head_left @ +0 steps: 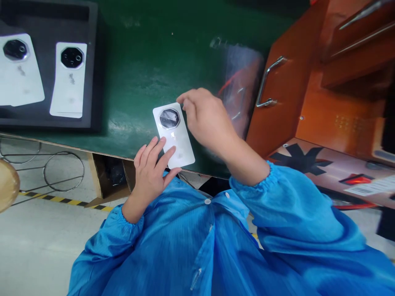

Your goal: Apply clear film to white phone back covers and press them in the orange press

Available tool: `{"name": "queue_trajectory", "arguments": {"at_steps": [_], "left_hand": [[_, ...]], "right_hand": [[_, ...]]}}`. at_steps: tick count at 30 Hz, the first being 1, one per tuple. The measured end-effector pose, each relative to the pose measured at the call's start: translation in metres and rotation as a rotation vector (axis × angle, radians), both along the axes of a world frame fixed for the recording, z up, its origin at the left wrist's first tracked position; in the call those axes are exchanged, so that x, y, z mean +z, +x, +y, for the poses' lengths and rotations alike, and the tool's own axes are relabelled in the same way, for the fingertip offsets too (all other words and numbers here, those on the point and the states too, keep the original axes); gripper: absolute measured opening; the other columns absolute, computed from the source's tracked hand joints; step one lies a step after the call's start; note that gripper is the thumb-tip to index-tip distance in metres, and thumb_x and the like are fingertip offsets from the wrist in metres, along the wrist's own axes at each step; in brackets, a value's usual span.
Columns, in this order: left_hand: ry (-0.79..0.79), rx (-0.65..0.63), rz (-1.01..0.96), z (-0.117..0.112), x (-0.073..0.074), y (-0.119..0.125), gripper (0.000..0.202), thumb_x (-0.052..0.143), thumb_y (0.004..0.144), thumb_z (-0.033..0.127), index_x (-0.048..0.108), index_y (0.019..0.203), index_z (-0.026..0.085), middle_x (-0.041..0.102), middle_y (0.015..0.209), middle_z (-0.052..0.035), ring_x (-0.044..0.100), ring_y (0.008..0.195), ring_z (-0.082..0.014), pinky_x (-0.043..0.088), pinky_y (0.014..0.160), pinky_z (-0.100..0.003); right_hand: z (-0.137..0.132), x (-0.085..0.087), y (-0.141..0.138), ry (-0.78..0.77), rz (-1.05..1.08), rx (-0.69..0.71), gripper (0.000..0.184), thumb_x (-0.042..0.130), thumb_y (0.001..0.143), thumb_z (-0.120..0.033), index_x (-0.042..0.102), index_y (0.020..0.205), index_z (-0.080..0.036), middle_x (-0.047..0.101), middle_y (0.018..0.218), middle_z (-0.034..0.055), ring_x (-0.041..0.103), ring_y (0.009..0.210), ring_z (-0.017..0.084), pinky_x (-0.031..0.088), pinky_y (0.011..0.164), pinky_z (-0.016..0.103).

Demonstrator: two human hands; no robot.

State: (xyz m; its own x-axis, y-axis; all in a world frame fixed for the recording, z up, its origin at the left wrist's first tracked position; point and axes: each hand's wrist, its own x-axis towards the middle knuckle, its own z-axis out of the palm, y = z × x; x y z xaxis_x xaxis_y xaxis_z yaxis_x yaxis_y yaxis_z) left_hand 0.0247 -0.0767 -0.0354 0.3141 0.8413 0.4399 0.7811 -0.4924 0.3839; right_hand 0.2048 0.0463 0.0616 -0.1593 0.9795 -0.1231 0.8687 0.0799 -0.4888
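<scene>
A white phone back cover (180, 144) with a dark octagonal camera window lies tilted at the front edge of the green table. My left hand (151, 166) steadies its lower left side, index fingertip on the white face and thumb along the bottom edge, fingers spread. At the upper right corner of the cover, my right hand (205, 117) is closed in a pinch. What sits between those fingertips, if anything, is too small to make out.
At the left, a black tray (94, 82) holds more white back covers (69, 88). An orange machine (280, 107) with a metal handle (265, 82) stands at the right. Beside it lies a blurred, glossy clear sheet (239, 82). A stool (8, 185) stands below left.
</scene>
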Motion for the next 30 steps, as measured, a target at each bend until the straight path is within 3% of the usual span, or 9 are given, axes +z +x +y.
{"name": "queue_trajectory", "arguments": {"at_steps": [5,9,12,15,18,22,24,26,30], "left_hand": [[-0.021,0.002,-0.016,-0.002,-0.004,-0.001,0.051,0.064,0.105,0.053,0.065,0.148,0.026,0.063,0.158,-0.0136,0.052,0.154,-0.0319,0.03,0.13,-0.048],[-0.029,0.002,-0.018,-0.003,-0.004,-0.001,0.05,0.059,0.107,0.055,0.065,0.148,0.025,0.062,0.158,-0.0138,0.052,0.154,-0.0318,0.03,0.13,-0.049],[-0.062,0.001,0.01,0.0,0.001,-0.004,0.05,0.062,0.106,0.053,0.064,0.147,0.024,0.061,0.159,-0.0152,0.05,0.155,-0.0326,0.031,0.13,-0.051],[-0.164,-0.072,-0.032,0.002,0.014,-0.015,0.054,0.061,0.106,0.053,0.058,0.152,0.024,0.059,0.16,-0.015,0.049,0.156,-0.0349,0.033,0.13,-0.055],[-0.251,-0.085,-0.201,-0.001,0.032,-0.033,0.049,0.057,0.107,0.05,0.06,0.15,0.026,0.061,0.158,-0.0127,0.057,0.148,-0.0347,0.044,0.124,-0.053],[-0.176,0.091,-0.333,0.016,0.064,-0.04,0.032,0.057,0.107,0.04,0.073,0.13,0.025,0.073,0.134,-0.0092,0.07,0.122,-0.0293,0.057,0.108,-0.049],[-0.119,0.022,-0.289,0.034,0.088,-0.017,0.024,0.064,0.103,0.037,0.077,0.119,0.025,0.076,0.119,-0.0071,0.072,0.113,-0.0273,0.057,0.104,-0.046],[-0.123,-0.143,-0.231,0.051,0.117,0.026,0.021,0.067,0.101,0.036,0.079,0.114,0.026,0.077,0.111,-0.0055,0.073,0.104,-0.0249,0.059,0.096,-0.041],[-0.398,-0.385,-0.283,0.085,0.165,0.138,0.028,0.067,0.099,0.043,0.08,0.116,0.024,0.08,0.1,-0.0053,0.073,0.084,-0.0208,0.06,0.078,-0.035]], "right_hand": [[-0.068,-0.013,0.008,0.127,-0.116,0.281,0.045,0.044,0.109,-0.023,0.065,0.146,-0.009,0.069,0.136,0.0224,0.067,0.12,0.036,0.056,0.103,0.049],[-0.116,-0.038,0.019,0.25,-0.057,0.365,0.057,0.054,0.108,-0.037,0.055,0.156,-0.007,0.058,0.158,0.0256,0.057,0.145,0.041,0.052,0.114,0.058],[-0.127,-0.055,0.022,0.272,-0.039,0.415,0.067,0.06,0.106,-0.042,0.047,0.162,-0.007,0.045,0.169,0.0259,0.044,0.158,0.042,0.048,0.12,0.062],[-0.128,-0.063,0.017,0.316,-0.086,0.406,0.051,0.056,0.106,-0.023,0.058,0.156,-0.014,0.055,0.162,0.0215,0.051,0.155,0.037,0.053,0.119,0.056],[-0.132,-0.056,0.016,0.475,-0.111,0.43,0.038,0.052,0.104,-0.012,0.074,0.135,-0.017,0.072,0.144,0.0182,0.068,0.138,0.032,0.063,0.105,0.045],[-0.153,-0.023,0.043,0.824,-0.035,0.433,0.03,0.053,0.107,-0.016,0.078,0.122,-0.009,0.079,0.13,0.0149,0.073,0.127,0.028,0.065,0.103,0.04],[-0.175,-0.004,0.071,0.9,0.02,0.367,0.031,0.052,0.108,-0.02,0.08,0.123,-0.015,0.079,0.132,0.0097,0.072,0.13,0.024,0.063,0.107,0.039],[-0.207,0.014,0.105,0.911,0.026,0.281,0.035,0.052,0.107,-0.023,0.08,0.127,-0.028,0.081,0.13,0.0039,0.074,0.127,0.022,0.067,0.1,0.038],[-0.272,0.031,0.171,0.823,-0.083,-0.017,0.056,0.058,0.099,-0.02,0.066,0.148,-0.045,0.082,0.125,0.0008,0.08,0.114,0.026,0.071,0.081,0.044]]}}
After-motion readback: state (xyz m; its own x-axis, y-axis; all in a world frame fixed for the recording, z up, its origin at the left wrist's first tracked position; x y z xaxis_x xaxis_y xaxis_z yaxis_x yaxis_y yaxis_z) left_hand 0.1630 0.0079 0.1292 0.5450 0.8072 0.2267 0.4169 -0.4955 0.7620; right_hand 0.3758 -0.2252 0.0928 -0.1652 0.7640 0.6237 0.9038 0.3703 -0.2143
